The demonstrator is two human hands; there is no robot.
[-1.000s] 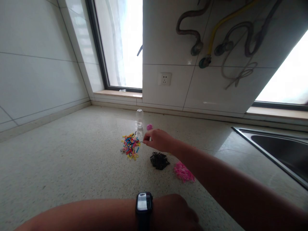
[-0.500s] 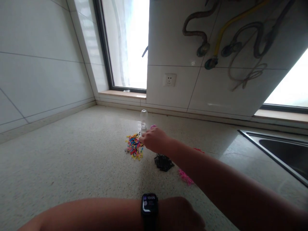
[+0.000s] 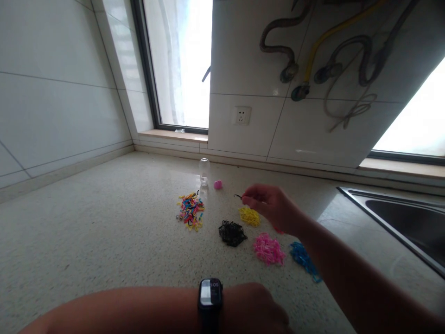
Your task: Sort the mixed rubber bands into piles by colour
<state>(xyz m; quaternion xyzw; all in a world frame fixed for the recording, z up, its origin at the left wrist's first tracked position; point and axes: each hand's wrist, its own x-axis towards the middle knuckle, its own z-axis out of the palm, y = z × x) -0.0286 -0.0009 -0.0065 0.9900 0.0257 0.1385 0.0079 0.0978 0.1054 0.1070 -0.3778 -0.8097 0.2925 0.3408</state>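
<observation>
My right hand (image 3: pixel 262 200) pinches a small black rubber band (image 3: pixel 238 196) just above a pile of yellow rubber bands (image 3: pixel 249 216). A mixed multicoloured pile of bands (image 3: pixel 190 211) lies to its left. Nearer to me are a black pile (image 3: pixel 232 233), a pink pile (image 3: pixel 269 249) and a blue pile (image 3: pixel 303 260). A few red bands (image 3: pixel 279 230) peek out under my right wrist. My left hand (image 3: pixel 255 308) rests at the bottom edge, back upward, knuckles bent; its fingertips are hidden. A black smartwatch (image 3: pixel 210 293) is on that wrist.
Behind the mixed pile, a clear plastic bottle (image 3: pixel 204 172) stands beside a small pink object (image 3: pixel 217 184). A steel sink (image 3: pixel 351 194) is set into the speckled counter (image 3: pixel 114 241) at right. The tiled wall carries a socket (image 3: pixel 241 115) and hoses (image 3: pixel 278 48).
My right hand has moved right, away from the mixed pile and bottle, with a black band now showing in its fingers. The yellow, pink and blue piles have come into view. My left arm barely moved.
</observation>
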